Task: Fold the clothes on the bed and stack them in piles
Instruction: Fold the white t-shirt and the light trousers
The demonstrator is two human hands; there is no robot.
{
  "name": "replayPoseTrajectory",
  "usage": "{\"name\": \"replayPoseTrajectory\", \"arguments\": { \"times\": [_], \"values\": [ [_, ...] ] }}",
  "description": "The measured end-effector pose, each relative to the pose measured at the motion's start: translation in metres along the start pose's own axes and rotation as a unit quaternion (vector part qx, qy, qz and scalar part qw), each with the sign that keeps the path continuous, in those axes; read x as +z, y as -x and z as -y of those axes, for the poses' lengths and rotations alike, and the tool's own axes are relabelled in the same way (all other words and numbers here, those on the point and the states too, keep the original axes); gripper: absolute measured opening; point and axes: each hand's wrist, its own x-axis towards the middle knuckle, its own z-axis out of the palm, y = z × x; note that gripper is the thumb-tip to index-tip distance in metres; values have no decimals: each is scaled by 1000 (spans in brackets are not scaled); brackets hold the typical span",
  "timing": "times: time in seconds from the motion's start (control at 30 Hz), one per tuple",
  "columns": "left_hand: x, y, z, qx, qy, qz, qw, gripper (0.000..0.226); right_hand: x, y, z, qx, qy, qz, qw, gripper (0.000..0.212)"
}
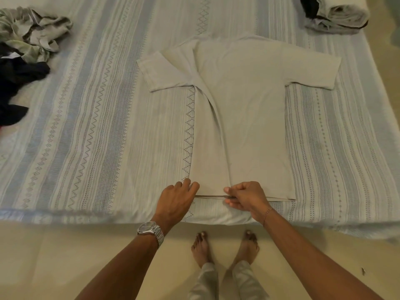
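Note:
A pale cream T-shirt lies flat on the bed, collar away from me, hem near the front edge. Its left side is folded inward over the body, with the left sleeve sticking out to the left. My left hand rests with fingers apart on the hem's left corner, pressing it down. My right hand pinches the hem near its middle between thumb and fingers. A heap of unfolded clothes, light and dark, sits at the far left. A stack of folded clothes lies at the far right corner.
The bed wears a white sheet with blue patterned stripes; its front edge runs just below my hands. My bare feet stand on the beige floor close to the bed.

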Motion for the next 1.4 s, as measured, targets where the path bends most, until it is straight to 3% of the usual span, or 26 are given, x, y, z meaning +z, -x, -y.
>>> {"name": "replayPoseTrajectory", "arguments": {
  "times": [0.33,0.5,0.67,0.8,0.97,1.17,1.4],
  "values": [
    [15,10,12,22,24,11,999,57,9,0,-16,-60,122,-81,987,18],
    [14,13,12,51,49,-6,998,29,9,-4,-18,-103,325,-121,932,31],
    [4,-8,8,41,76,-92,992,20,17,1,1,-158,407,-157,886,20],
    [4,-32,4,31,65,-127,989,13,27,-5,17,-221,394,-162,878,11],
    [6,-62,9,4,77,-120,990,5,38,-25,42,-274,373,-159,872,6],
    [-4,-98,36,-2,81,-111,991,8,50,-58,76,-337,366,-139,856,25],
    [-23,-150,77,-61,141,-98,983,15,59,-88,144,-358,357,-144,851,28]
  ]
}}
